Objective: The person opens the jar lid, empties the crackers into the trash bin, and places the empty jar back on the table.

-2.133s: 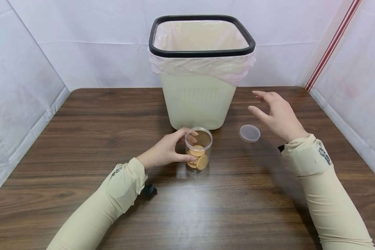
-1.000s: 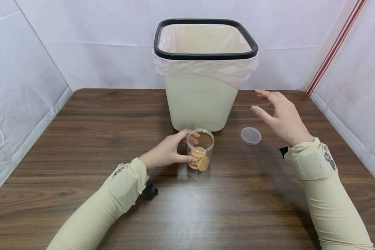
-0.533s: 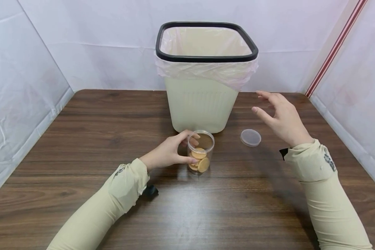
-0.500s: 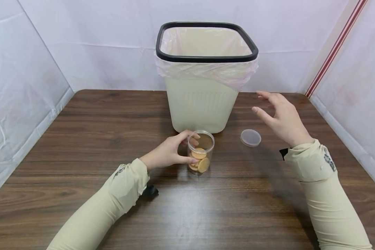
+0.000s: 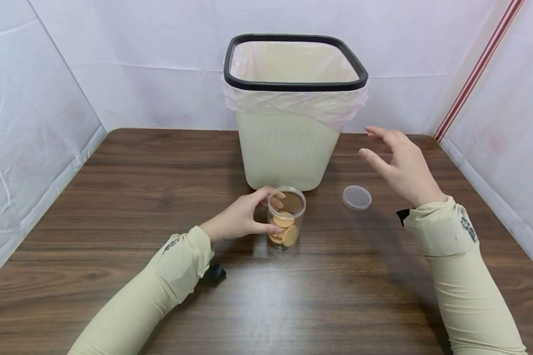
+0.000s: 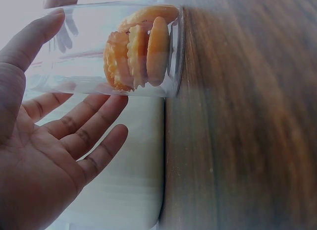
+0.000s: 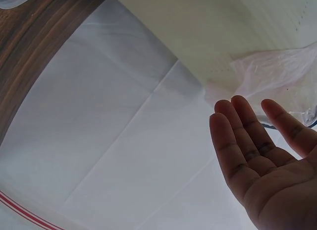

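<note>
A clear plastic jar (image 5: 288, 207) without its lid stands upright on the table. Several round golden cookies (image 6: 133, 54), some with crimped edges, lie in its lower part. My left hand (image 5: 244, 213) holds the jar from the left, thumb on the near side and fingers on the far side; the left wrist view shows the fingertips against its wall. To the right, my right hand (image 5: 399, 160) hovers above the table with nothing in it, its fingers spread and relaxed. A translucent round lid (image 5: 357, 197) lies flat on the table, below and left of that hand.
Just behind the jar stands a cream trash bin (image 5: 288, 148) with a black rim (image 5: 297, 87) and a pinkish plastic liner (image 5: 293, 101). Dark wood covers the table (image 5: 160, 177). White sheeting (image 5: 151, 88) encloses the back and sides.
The whole scene has slipped slightly lower in the head view. Both hands keep nearly the same pose, the left on the jar and the right hovering; jar and lid stay in place.
</note>
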`<state>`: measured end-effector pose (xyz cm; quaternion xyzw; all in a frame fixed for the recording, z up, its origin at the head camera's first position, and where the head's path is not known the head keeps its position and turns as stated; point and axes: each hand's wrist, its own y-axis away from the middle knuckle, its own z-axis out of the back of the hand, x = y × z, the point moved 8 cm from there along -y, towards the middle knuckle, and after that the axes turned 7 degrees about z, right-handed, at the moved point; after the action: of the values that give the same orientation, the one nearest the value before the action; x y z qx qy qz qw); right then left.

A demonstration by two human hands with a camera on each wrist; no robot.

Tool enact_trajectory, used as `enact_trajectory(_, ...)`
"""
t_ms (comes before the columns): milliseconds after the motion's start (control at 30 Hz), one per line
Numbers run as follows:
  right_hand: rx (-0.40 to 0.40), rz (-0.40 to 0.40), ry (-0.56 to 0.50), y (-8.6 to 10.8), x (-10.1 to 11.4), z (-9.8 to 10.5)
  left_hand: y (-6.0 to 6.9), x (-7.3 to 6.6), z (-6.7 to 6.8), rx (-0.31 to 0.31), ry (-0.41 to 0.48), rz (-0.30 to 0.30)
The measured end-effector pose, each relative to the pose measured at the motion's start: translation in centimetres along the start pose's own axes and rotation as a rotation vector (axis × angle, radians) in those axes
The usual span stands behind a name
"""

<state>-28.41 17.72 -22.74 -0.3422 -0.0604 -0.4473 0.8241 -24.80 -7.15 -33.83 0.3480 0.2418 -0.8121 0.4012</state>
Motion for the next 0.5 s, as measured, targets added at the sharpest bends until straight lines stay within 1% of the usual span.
enact_trajectory(233, -0.005, 0.011, 0.005, -0.4, 0.1, 0.2, 0.0, 0.0, 0.1, 0.0, -0.007, 0.004)
enact_trajectory(500, -0.004, -0.021, -0.022, -1.2, -0.7, 0.3, 0.1, -0.1, -0.1, 0.002, -0.017, 0.012)
